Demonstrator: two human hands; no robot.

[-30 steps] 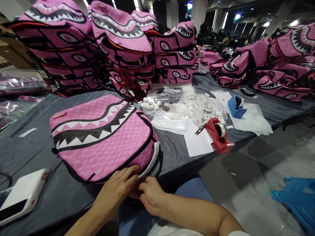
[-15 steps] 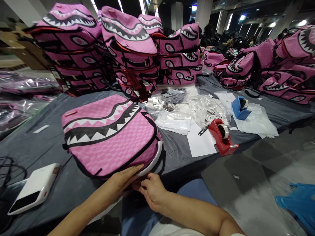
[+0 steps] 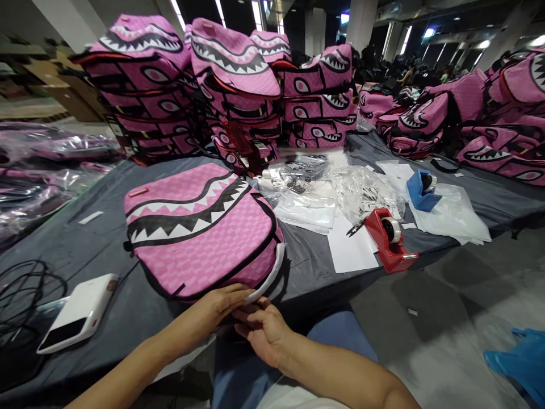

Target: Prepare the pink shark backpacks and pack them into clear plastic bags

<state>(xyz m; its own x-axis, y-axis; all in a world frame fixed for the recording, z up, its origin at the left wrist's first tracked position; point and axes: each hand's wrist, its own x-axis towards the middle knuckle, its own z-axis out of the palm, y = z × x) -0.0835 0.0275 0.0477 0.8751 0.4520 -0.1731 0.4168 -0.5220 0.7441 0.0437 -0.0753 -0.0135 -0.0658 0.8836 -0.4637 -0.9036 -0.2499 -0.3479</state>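
A pink checked backpack with a printed black-and-white toothed mouth (image 3: 204,241) is lying flat on a tabletop draped in dark grey cloth (image 3: 304,270), its rounded lower end reaching the near edge. There, a person's left hand (image 3: 227,301) is resting its nearly straight fingers against the bag's border, beside a pale, curved, wrapped strip (image 3: 272,275). The right hand (image 3: 264,326) is bending its fingers just below, close against the other. From where I am standing, the overlapping fingers are hiding whether either hand is gripping anything.

To the left, a span of cloth is separating the bag from a white box-shaped device with a black panel (image 3: 87,301). To the right, more cloth is parting it from a white paper sheet (image 3: 351,247) and a red tape dispenser (image 3: 383,244), which is standing by the tabletop's edge. A blue tape dispenser (image 3: 421,192) is sitting farther back. Stacked pink backpacks (image 3: 238,62) are bounding the space behind, with crumpled clear plastic bags (image 3: 366,184) lying in front.
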